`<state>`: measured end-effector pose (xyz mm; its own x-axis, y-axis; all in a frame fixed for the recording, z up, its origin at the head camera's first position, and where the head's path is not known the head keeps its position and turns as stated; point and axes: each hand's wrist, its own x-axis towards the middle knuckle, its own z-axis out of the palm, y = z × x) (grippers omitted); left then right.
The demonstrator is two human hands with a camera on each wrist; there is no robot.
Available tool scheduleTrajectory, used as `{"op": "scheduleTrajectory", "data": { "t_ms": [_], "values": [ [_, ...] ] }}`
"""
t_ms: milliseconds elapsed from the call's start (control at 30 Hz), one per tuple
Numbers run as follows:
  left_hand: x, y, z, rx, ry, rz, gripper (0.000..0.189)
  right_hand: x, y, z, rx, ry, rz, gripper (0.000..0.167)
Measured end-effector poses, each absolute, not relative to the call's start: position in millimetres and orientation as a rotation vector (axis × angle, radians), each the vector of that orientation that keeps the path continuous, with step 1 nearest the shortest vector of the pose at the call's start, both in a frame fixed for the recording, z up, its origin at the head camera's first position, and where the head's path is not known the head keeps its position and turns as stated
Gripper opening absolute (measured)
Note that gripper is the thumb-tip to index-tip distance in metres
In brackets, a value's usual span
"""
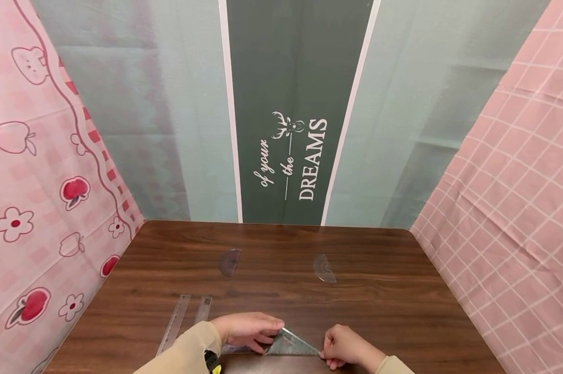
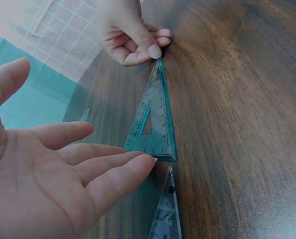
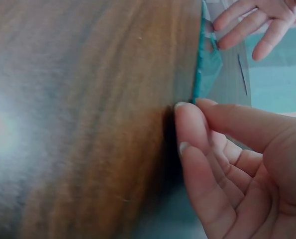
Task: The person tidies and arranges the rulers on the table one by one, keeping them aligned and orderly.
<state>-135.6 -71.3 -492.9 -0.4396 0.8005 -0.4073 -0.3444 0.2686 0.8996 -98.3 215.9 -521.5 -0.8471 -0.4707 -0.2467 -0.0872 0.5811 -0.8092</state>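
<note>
A clear greenish set square, a triangle with a small cut-out, lies near the front of the table. My right hand pinches its sharp corner between thumb and forefinger, as the right wrist view also shows at the green edge. At its short side is my left hand, whose fingers are stretched out, fingertips right at that edge. The tip of a second clear triangle points toward the green one in the left wrist view. In the head view, the left hand covers much of this second triangle.
Two clear straight rulers, an outer ruler and an inner ruler, lie left of the left hand. Farther back are a purplish protractor and a clear protractor. Fabric curtains enclose the brown wooden table at back and sides.
</note>
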Motion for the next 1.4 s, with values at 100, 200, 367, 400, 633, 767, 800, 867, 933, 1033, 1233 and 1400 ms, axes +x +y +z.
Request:
{"op": "scheduleTrajectory", "data": {
  "t_ms": [100, 200, 367, 400, 633, 767, 800, 867, 933, 1033, 1233, 1400],
  "values": [
    [-137, -72, -491, 0.445, 1.518, 1.407, 0.063, -101, 217, -520, -0.433, 2.356, -1.19, 0.021],
    [-141, -74, -489, 0.446, 1.556, 1.445, 0.062, -108, 216, -519, -0.429, 2.371, -1.213, 0.019],
    [-148, -79, -487, 0.409, 1.633, 1.541, 0.063, -125, 213, -516, -0.439, 2.39, -1.302, 0.013],
    [-149, -81, -487, 0.393, 1.646, 1.559, 0.063, -129, 212, -516, -0.45, 2.397, -1.312, 0.012],
    [-160, -92, -485, 0.37, 1.781, 1.592, 0.062, -162, 197, -510, -0.548, 2.443, -1.403, 0.015],
    [-164, -100, -485, 0.372, 1.903, 1.551, 0.06, -181, 183, -511, -0.603, 2.424, -1.456, 0.018],
    [-165, -101, -485, 0.382, 1.934, 1.54, 0.058, -186, 179, -511, -0.611, 2.43, -1.45, 0.018],
    [-168, -103, -485, 0.411, 2.013, 1.516, 0.055, -195, 171, -510, -0.609, 2.44, -1.437, 0.02],
    [-170, -105, -485, 0.431, 2.084, 1.495, 0.053, -204, 162, -510, -0.581, 2.455, -1.418, 0.022],
    [-173, -108, -483, 0.444, 2.194, 1.446, 0.051, -217, 146, -509, -0.521, 2.453, -1.41, 0.024],
    [-178, -113, -479, 0.461, 2.413, 1.257, 0.054, -240, 117, -505, -0.431, 2.437, -1.437, 0.025],
    [-184, -116, -481, 0.447, 2.544, 1.155, 0.058, -255, 98, -504, -0.397, 2.464, -1.437, 0.023]
  ]
}}
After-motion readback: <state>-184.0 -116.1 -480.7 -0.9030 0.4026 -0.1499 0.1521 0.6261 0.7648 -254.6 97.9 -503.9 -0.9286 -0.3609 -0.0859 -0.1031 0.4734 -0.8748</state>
